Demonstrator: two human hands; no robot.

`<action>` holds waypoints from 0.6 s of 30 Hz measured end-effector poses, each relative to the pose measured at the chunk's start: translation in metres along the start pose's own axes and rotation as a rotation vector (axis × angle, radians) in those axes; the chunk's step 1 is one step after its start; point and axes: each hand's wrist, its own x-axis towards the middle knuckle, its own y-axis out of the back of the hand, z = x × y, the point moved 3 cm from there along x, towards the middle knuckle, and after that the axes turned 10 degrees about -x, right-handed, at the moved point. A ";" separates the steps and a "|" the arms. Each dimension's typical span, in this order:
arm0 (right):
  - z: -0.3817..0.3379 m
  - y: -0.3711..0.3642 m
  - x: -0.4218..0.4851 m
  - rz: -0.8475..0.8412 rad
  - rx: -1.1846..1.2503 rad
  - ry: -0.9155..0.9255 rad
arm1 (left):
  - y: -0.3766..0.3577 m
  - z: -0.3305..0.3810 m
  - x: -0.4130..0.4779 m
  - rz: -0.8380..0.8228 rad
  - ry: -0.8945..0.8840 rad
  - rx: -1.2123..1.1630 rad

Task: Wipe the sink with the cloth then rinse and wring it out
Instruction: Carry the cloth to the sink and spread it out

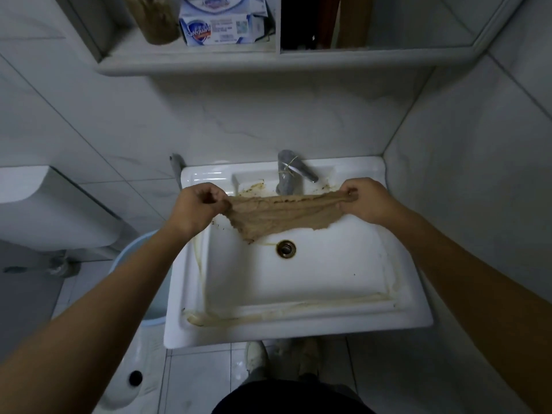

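Note:
A brown, dirty cloth (277,215) is stretched out flat in the air over the back of the white sink (298,318). My left hand (197,207) pinches its left corner and my right hand (363,200) pinches its right corner. The cloth's lower edge hangs just above the drain (286,248). Behind the cloth stands the grey metal tap (288,171), with no water seen running. Yellow-brown grime lines the sink's front and left rim and the ledge around the tap.
A shelf (268,61) above the sink holds a soap box (221,25) and a brown jar (155,22). A light blue bucket (155,294) sits left of the sink, beside a white toilet (53,204). Tiled walls close in at the right.

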 end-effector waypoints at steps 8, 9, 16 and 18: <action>0.059 -0.106 -0.037 -0.324 -0.070 -0.119 | -0.027 -0.129 -0.048 -0.194 0.278 0.192; 0.064 -0.116 -0.041 -0.360 -0.057 -0.130 | -0.030 -0.142 -0.052 -0.208 0.300 0.191; 0.083 -0.140 -0.037 -0.525 0.079 -0.210 | -0.046 -0.166 -0.040 -0.141 0.311 0.170; 0.086 -0.139 -0.022 -0.442 0.128 -0.236 | -0.051 -0.167 -0.024 -0.098 0.296 0.171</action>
